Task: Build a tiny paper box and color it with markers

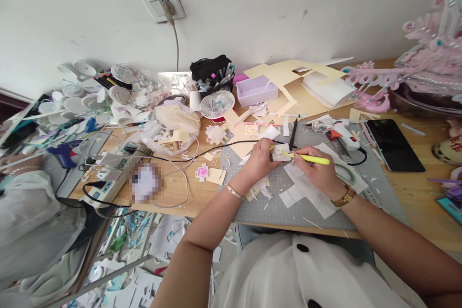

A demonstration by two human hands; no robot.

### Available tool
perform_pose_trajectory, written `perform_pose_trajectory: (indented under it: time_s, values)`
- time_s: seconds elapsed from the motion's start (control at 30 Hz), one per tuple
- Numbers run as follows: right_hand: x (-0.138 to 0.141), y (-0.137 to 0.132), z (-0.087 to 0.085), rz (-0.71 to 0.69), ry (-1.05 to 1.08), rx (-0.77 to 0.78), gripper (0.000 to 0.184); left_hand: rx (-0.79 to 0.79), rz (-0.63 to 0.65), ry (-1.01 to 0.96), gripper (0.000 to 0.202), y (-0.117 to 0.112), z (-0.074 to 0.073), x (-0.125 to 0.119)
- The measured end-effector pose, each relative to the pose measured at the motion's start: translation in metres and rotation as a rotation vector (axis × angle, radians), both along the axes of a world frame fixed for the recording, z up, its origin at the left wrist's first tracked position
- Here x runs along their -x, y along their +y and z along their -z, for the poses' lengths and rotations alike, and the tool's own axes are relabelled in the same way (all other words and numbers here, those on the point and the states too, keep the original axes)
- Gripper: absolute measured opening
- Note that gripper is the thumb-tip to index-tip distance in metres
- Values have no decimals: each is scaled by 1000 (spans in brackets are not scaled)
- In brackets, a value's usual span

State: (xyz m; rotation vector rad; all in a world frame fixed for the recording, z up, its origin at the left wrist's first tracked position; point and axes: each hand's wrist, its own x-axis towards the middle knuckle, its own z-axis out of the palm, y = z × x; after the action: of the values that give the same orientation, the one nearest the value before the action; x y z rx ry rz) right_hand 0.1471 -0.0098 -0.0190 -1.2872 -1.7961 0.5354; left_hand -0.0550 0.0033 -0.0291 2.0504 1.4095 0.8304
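My left hand (pixel 259 160) is closed around a small white paper piece (pixel 281 152), holding it over the grey cutting mat (pixel 274 202). My right hand (pixel 317 172) is closed on a yellow pen-shaped tool (pixel 313 158) whose tip rests against that piece. White paper scraps (pixel 306 195) lie on the mat under my right wrist. A gold bracelet sits on my left wrist and a gold watch on my right one.
A white glue gun (pixel 345 135) and a black phone (pixel 394 145) lie to the right. A lilac box (pixel 257 90), cream card sheets (pixel 288 74) and a black pen pouch (pixel 212 73) stand behind. A power strip (pixel 108 185), cables and a plastic bag (pixel 173 127) crowd the left. A pink ornament (pixel 429 62) fills the far right.
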Motion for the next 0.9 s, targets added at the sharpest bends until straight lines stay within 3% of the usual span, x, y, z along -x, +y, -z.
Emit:
perform_pose_trajectory:
  time_s: [0.33, 0.9]
  values:
    - [2, 0, 3, -105, -106, -54, 14, -37, 14, -2, 46, 0, 3, 0]
    - [3, -1, 5, -96, -139, -56, 15, -49, 15, 12, 43, 1, 4, 0]
